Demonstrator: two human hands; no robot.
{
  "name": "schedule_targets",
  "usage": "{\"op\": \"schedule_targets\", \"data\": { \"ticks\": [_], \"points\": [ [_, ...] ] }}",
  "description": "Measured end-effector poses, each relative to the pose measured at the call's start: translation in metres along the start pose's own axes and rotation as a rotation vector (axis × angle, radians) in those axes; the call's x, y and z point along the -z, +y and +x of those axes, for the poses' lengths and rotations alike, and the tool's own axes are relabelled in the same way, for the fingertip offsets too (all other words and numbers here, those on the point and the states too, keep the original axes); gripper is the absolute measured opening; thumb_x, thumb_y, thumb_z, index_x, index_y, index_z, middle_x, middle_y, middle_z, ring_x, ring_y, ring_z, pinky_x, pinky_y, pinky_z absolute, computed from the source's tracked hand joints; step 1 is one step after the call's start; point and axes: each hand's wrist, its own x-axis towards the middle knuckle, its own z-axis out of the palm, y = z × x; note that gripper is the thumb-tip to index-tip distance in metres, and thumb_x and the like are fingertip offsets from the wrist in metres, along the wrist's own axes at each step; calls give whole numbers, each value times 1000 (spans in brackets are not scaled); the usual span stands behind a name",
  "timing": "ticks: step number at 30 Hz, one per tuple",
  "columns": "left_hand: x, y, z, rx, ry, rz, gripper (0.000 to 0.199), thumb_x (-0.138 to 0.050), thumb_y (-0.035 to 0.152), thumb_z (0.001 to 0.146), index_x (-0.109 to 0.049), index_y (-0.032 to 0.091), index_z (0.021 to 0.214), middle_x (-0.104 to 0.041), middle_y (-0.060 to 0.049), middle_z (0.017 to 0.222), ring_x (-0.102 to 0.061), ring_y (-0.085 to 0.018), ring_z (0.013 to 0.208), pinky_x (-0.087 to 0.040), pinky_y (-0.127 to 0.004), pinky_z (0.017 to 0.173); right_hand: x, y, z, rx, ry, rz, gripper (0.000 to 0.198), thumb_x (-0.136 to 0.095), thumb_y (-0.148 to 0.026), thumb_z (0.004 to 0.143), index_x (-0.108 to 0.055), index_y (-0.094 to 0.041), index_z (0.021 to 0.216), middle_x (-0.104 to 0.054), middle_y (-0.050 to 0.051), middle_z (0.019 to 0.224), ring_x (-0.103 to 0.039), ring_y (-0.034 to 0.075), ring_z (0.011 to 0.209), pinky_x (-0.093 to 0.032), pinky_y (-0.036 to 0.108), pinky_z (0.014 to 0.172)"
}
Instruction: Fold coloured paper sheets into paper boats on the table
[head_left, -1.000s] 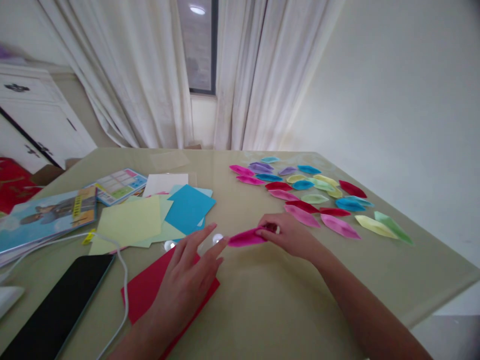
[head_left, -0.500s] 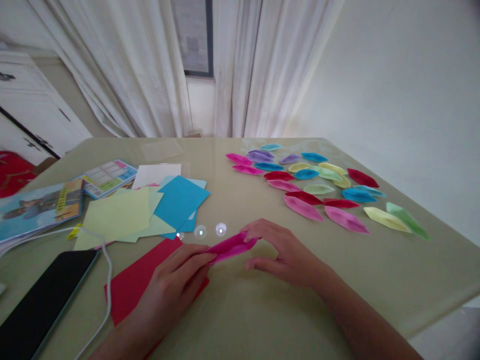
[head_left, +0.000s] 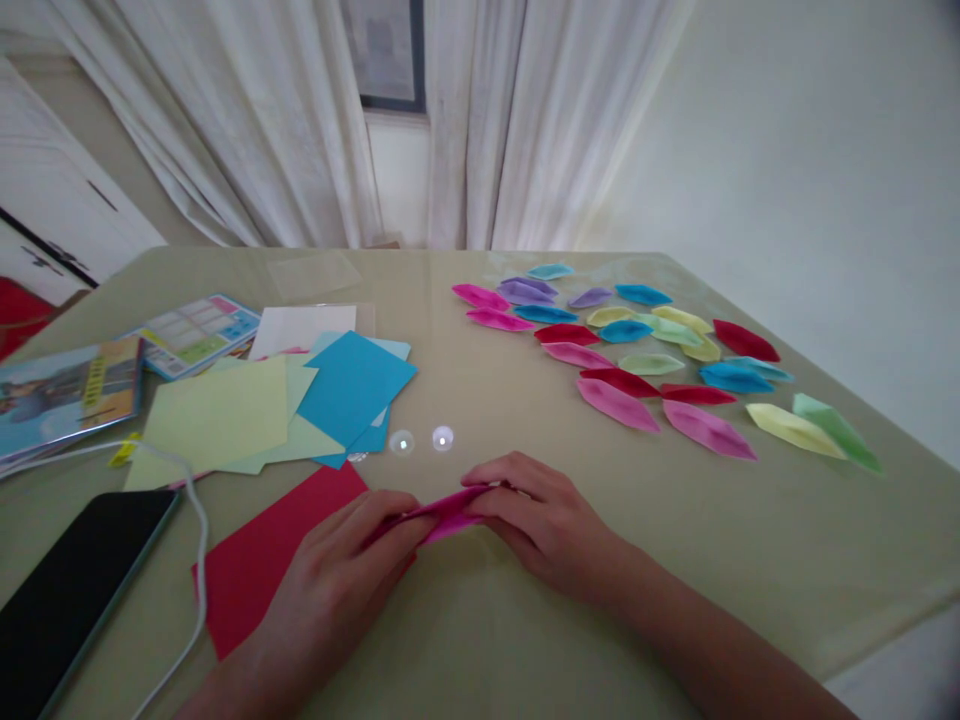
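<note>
Both hands, my left hand point(head_left: 352, 560) and right hand point(head_left: 536, 520), pinch opposite ends of the folded magenta paper point(head_left: 444, 512), whose long axis runs left-right, slightly raised rightward.

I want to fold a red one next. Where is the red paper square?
The red paper square lies flat on the table at the lower left, partly under the left hand, between the black tablet and the magenta folded paper.

2 bare forearms, no sleeves, slim fingers point(head_left: 390, 508)
</note>
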Motion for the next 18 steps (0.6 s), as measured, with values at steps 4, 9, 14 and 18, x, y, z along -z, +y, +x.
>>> {"op": "schedule_targets", "data": {
  "ticks": [4,9,14,18],
  "points": [
    [4,3,8,82,57,-122,24,-58,17,104,-79,26,109,-74,-3,111,-75,-13,97,-61,-20,88,0,3,-2,-20,-31,-1,19,-59,-29,110,-75,-20,110,-79,8,116,-73,20,103,-59,32,92],
    [11,1,18,41,89,-103,20,-61,19,102,-81,24,101,-78,-4,103,-78,-14,90,-64,-20,84,3,3,-1,-89,-76,66,17,-60,-26,109,-77,-22,113,-77,8,121,-72,20,111,-58,32,98],
    [7,4,16,-39,91,-85,19,-61,19,104,-79,22,101,-80,-4,102,-79,-12,89,-63,-17,86,1,-3,1,-90,-134,113,19,-60,-28,109,-77,-21,113,-76,7,126,-72,19,112,-57,30,99],
    [7,-1,15,-44,100,-58,18,-61,21,105,-79,22,102,-81,-4,103,-79,-13,91,-64,-20,89,6,1,1,-129,-100,46,19,-61,-26,108,-78,-19,104,-77,7,114,-73,19,101,-58,30,91]
  ]
}}
